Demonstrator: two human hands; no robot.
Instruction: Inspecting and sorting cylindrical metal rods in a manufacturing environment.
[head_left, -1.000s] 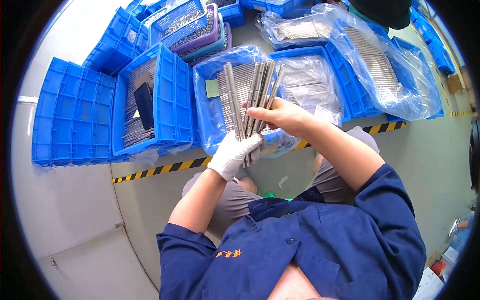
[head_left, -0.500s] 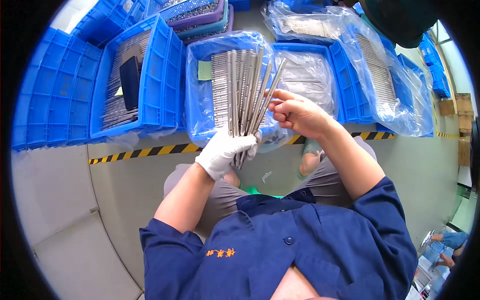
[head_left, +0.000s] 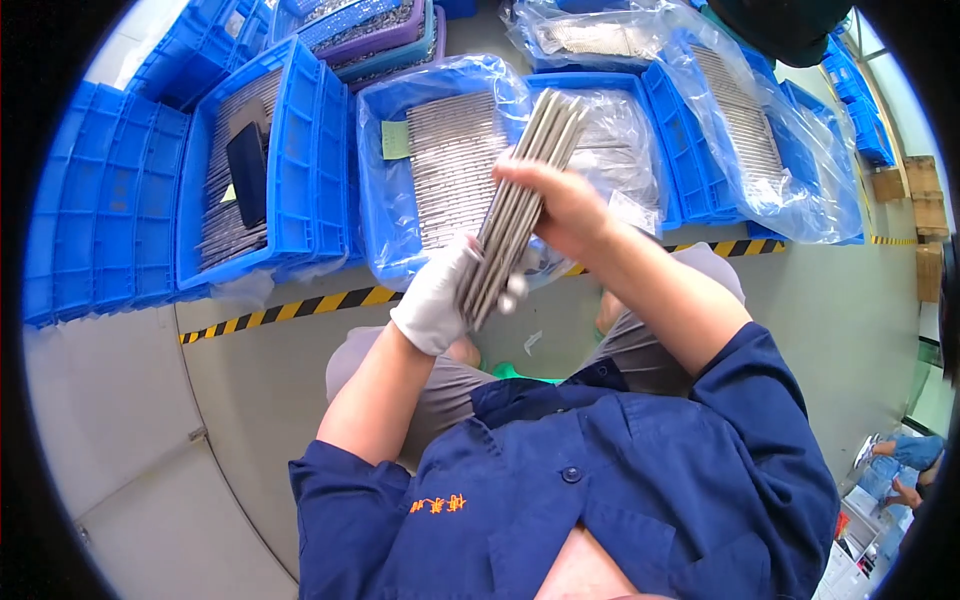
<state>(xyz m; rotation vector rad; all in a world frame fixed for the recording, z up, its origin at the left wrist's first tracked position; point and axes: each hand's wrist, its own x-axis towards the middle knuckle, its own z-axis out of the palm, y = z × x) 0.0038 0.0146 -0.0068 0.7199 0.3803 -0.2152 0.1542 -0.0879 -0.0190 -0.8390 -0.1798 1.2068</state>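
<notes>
A bundle of slim metal rods [head_left: 513, 215] slants up and to the right between my hands. My left hand [head_left: 440, 298], in a white glove, is closed around its lower end. Bare and slightly blurred, my right hand [head_left: 560, 205] wraps the bundle higher up, thumb across the front. Behind the rods stands a blue crate [head_left: 378, 215] lined with clear plastic, where more rods [head_left: 450, 170] lie stacked in rows. A pale green paper slip [head_left: 396, 139] sits at that crate's left side.
At left, a blue crate [head_left: 298, 150] holds rods and a dark phone-like slab [head_left: 247, 175]. Right of centre stands another lined crate [head_left: 672, 165]. Purple and teal baskets [head_left: 385, 50] of small parts are farther back. Yellow-black tape [head_left: 340, 299] crosses the floor. Another person's hand [head_left: 905, 493] shows at lower right.
My right hand has gone from beside the rods to gripping them. The fanned rods are now gathered into a tight bundle and tilt more to the right.
</notes>
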